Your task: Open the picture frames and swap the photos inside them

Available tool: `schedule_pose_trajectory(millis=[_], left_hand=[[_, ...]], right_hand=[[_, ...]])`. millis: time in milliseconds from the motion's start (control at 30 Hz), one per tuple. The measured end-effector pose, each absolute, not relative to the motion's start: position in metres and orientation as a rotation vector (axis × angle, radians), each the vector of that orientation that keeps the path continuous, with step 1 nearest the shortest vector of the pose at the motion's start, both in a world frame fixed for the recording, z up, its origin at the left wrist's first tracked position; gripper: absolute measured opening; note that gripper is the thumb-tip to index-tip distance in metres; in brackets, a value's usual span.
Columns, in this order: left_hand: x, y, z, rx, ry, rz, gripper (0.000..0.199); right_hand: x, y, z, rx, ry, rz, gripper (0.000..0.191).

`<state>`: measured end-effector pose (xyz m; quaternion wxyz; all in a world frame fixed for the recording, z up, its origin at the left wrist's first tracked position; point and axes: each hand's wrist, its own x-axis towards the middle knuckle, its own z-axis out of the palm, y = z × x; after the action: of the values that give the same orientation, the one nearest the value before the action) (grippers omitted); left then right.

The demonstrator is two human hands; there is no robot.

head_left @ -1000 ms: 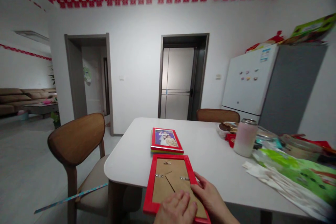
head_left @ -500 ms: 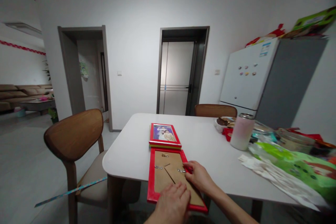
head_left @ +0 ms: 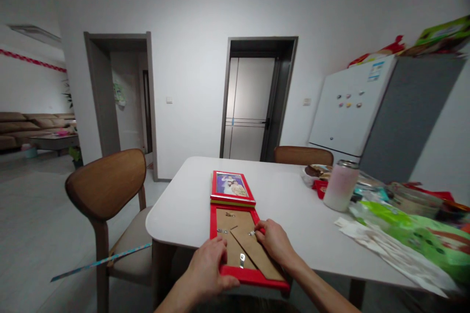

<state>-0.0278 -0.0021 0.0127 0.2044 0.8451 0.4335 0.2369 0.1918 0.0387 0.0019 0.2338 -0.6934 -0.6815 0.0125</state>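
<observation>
A red picture frame (head_left: 255, 276) lies face down over the near table edge, its brown backing board (head_left: 223, 244) and slanting stand leg (head_left: 253, 249) facing up. Small metal clips (head_left: 242, 259) sit round the board. My left hand (head_left: 207, 266) grips the frame's lower left corner, thumb along the bottom rim and fingers at the left side. At the right rim, the fingers of my right hand (head_left: 275, 242) are pinched on another metal clip (head_left: 251, 233), partly covering it. Just beyond lies a framed photo (head_left: 232, 187) in red, face up on a yellowish-green layer.
The white table (head_left: 183, 205) holds a pink-and-white bottle (head_left: 341, 186), white gloves (head_left: 382, 249) and a green plastic package (head_left: 414, 227) on the right. A wooden chair (head_left: 110, 186) stands at the left, another chair (head_left: 304, 155) behind the table.
My left hand has moved from the board's lower middle to the frame's lower left corner, uncovering the bottom clip and stand leg. My right hand stays by the right clip.
</observation>
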Motion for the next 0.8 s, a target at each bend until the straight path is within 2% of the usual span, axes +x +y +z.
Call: schedule_pose_trajectory(millis=[233, 400, 567, 800], left_hand=[[-0.029, -0.001, 0.010, 2.386, 1.200, 0.672, 0.035], [-0.030, 0.002, 0.004, 2.369, 1.183, 0.707, 0.039], [-0.029, 0.001, 0.005, 2.401, 1.187, 0.719, 0.032], [-0.027, 0.000, 0.009, 2.380, 1.197, 0.717, 0.045]], right_hand=[[0.192, 0.041, 0.002, -1.923, -1.872, 0.016, 0.024], [0.179, 0.039, 0.007, -1.810, -1.875, -0.067, 0.028], [0.138, 0.041, 0.010, -1.500, -2.082, 0.188, 0.025], [0.108, 0.066, 0.006, -1.610, -2.046, 0.208, 0.020]])
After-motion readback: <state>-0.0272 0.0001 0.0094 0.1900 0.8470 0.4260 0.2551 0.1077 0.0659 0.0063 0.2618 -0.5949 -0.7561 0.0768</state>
